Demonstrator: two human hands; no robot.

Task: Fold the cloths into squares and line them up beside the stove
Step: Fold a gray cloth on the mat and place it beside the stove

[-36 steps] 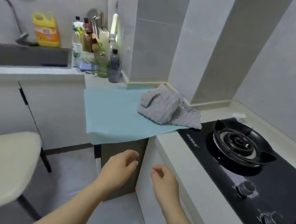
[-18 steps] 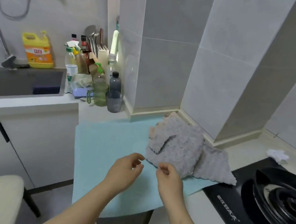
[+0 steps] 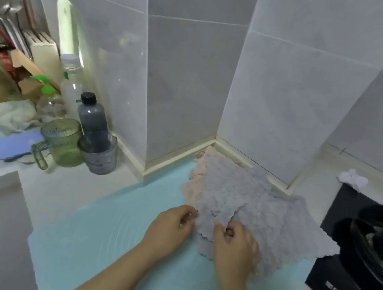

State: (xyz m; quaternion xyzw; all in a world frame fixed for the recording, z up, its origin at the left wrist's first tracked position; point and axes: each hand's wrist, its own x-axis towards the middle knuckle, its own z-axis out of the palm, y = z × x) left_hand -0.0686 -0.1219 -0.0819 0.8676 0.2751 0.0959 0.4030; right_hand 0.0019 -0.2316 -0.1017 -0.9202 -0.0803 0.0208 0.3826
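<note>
A loose pile of fluffy grey cloths (image 3: 246,200) lies on a pale blue mat (image 3: 106,231), spreading right to the black stove (image 3: 359,269). A pale pink cloth (image 3: 194,177) shows under the pile's far left side. My left hand (image 3: 171,227) has its fingers curled at the near left edge of the top grey cloth and seems to pinch it. My right hand (image 3: 235,245) lies on the pile's near edge with curled fingers gripping the grey cloth.
A grey cup (image 3: 98,154), a green measuring jug (image 3: 60,143), a dark bottle (image 3: 92,114) and several other bottles and utensils crowd the counter at the back left. A crumpled white rag (image 3: 351,179) lies behind the stove. Tiled walls close off the corner.
The view has moved in toward the counter. Both hands have moved forward from the mat's near part to the near edge of the cloth pile and taken hold of it.
</note>
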